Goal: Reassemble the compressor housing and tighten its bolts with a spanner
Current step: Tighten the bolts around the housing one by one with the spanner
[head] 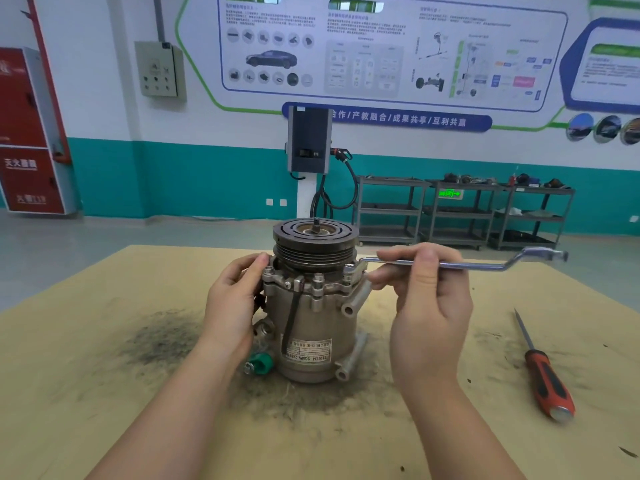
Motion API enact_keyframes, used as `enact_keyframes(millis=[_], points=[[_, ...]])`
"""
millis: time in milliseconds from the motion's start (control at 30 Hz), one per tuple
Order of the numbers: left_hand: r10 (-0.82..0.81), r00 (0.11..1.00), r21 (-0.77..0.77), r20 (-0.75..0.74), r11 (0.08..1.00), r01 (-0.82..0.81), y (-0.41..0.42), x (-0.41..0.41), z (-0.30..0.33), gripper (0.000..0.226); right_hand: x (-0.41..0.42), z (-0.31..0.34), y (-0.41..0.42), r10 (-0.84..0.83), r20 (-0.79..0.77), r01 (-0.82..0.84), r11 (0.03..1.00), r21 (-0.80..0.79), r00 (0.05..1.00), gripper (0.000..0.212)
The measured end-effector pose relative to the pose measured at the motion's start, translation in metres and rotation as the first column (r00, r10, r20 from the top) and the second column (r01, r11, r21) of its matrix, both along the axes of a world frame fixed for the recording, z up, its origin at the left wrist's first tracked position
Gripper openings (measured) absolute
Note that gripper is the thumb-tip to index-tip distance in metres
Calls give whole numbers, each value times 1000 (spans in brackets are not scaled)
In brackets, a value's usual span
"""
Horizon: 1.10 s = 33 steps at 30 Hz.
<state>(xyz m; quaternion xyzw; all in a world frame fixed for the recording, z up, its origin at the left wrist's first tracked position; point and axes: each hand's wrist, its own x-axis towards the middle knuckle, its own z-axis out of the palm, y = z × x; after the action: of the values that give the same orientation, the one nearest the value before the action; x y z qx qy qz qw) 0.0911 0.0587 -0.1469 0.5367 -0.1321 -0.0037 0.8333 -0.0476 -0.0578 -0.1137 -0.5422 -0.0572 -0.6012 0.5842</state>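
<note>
Gripping the offset chrome steel spanner (460, 263), right hand (427, 306); left hand (233, 299) clasps the upright grey metal compressor housing (311, 327) at 9 o'clock; spanner head on 3 o'clock bolt (349, 271).

Compressor (313, 306) stands mid-table (104, 393); screwdriver (543, 368) lies right; shelving carts (460, 213), seemingly, behind.
</note>
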Motion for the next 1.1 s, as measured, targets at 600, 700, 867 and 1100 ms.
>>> enact_keyframes(millis=[600, 700, 867, 1100], points=[[-19, 999, -53, -36, 998, 17, -2, -2, 0, 13, 5, -10, -18, 325, 96, -339, 902, 266, 941, 36], [-27, 999, -48, -42, 999, 25, -1, 2, -3, 13, 5, -21, 4, -22, 11, 24, 980, -199, 1000, 27], [-31, 999, -79, 11, 996, 32, -4, 6, -4, 21, 13, -27, 27, -195, -141, 66, 780, -623, 971, 19], [-49, 999, -25, -7, 999, 48, -2, 0, -4, 15, 0, -8, 6, -84, -11, 68, 869, -490, 996, 8]])
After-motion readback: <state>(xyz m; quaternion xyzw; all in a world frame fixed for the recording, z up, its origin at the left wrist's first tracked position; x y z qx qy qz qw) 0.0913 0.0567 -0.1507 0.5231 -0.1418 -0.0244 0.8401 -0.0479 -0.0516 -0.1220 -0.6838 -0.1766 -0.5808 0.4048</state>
